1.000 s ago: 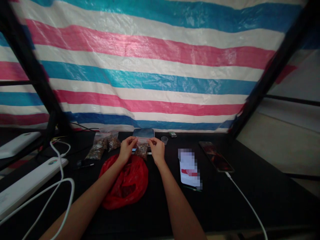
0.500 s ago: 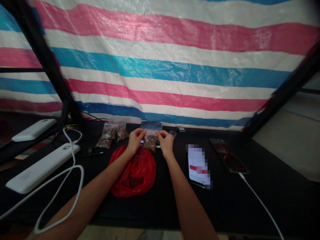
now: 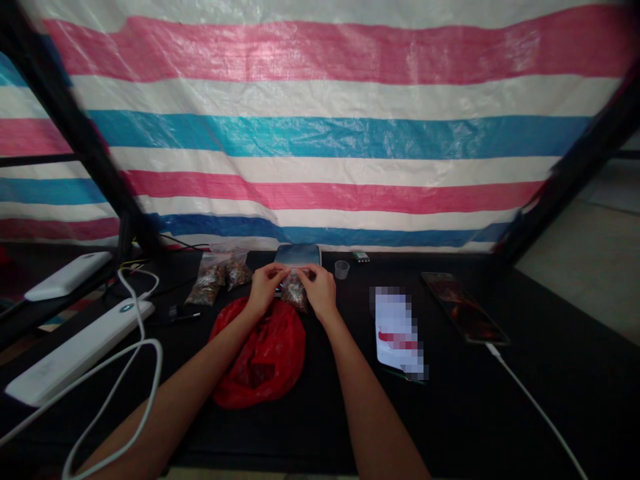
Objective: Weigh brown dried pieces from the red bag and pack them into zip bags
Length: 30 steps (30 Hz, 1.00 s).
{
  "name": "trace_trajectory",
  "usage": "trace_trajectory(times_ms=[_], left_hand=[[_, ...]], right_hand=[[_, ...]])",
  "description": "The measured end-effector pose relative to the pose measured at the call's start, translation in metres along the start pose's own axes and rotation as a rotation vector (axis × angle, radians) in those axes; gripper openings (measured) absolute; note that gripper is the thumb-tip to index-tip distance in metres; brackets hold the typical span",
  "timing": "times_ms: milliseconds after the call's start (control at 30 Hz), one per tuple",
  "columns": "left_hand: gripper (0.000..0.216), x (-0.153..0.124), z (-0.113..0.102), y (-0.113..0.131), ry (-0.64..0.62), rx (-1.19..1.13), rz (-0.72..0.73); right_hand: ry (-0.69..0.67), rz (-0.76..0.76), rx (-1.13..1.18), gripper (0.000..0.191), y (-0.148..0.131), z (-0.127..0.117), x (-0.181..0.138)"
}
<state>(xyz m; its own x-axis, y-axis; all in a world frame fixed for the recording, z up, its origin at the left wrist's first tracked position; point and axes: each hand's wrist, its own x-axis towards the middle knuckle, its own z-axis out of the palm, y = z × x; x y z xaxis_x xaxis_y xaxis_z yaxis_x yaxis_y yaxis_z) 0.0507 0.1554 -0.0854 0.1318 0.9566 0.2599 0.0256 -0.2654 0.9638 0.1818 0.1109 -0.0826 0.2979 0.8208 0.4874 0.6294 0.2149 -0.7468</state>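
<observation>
Between my two hands is a small clear zip bag filled with brown bits. My left hand pinches its top edge on the left, and my right hand pinches the same edge on the right, their fingertips close together. Below my left wrist lies an open red plastic bag with dark contents I cannot make out. Just behind the hands sits a flat device with a grey-blue lid, partly hidden by them. Left of my left hand rest two filled zip bags, one larger and one smaller.
A small clear cup and a battery pack are behind my right hand. Two phones, one lit and one dark, lie to the right. White power banks and a looping white cable occupy the left.
My hands have drawn closer together along the zip bag's top edge, the right one shifting left. The whole view has tilted slightly.
</observation>
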Motion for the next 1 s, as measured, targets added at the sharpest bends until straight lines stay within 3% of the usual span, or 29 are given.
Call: trace_trajectory(times_ms=[267, 467, 700, 1000], left_hand=[[0.026, 0.0005, 0.001, -0.0014, -0.003, 0.165, 0.078], [0.022, -0.0003, 0.0031, -0.0028, 0.018, 0.139, 0.092], [0.029, -0.0004, 0.006, 0.001, -0.116, 0.038, 0.057], [0.026, -0.0039, 0.0026, -0.0026, -0.134, 0.277, 0.216]], right_hand=[[0.013, -0.021, -0.019, 0.015, -0.0016, -0.0016, -0.0004], [0.022, -0.028, -0.036, 0.014, -0.0011, -0.002, -0.0001], [0.025, 0.01, -0.016, 0.017, 0.001, -0.0011, -0.0028], [-0.016, -0.053, -0.037, 0.017, 0.0037, -0.0015, -0.0043]])
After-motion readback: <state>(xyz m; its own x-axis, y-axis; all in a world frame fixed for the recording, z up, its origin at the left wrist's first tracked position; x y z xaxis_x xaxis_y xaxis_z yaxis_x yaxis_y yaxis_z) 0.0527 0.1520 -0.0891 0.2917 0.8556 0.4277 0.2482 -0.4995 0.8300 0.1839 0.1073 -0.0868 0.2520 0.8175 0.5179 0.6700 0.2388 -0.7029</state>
